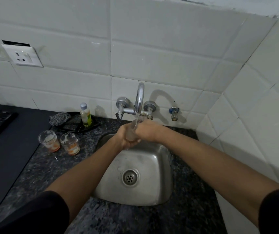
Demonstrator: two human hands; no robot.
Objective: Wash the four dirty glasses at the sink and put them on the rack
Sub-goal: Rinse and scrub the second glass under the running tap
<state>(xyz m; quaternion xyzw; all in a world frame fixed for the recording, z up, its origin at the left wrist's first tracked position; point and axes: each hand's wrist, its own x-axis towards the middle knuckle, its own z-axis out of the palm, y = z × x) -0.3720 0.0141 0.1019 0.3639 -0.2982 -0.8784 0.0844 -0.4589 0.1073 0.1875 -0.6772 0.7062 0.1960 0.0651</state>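
Observation:
A clear glass (132,130) is held upright under the running tap (139,100), over the back of the steel sink (145,166). My left hand (124,138) grips the glass from the left and below. My right hand (146,130) wraps its right side near the rim. Water streams into the glass mouth. Two dirty glasses with orange and white residue stand on the counter to the left: one (49,141) farther left, the other (70,143) beside it. No rack is in view.
A dish soap bottle (85,114) and a scrubber (59,118) sit on a dark tray (74,126) behind the glasses. A dark mat (8,149) covers the left counter. A small valve (174,113) sticks out of the tiled wall right of the tap.

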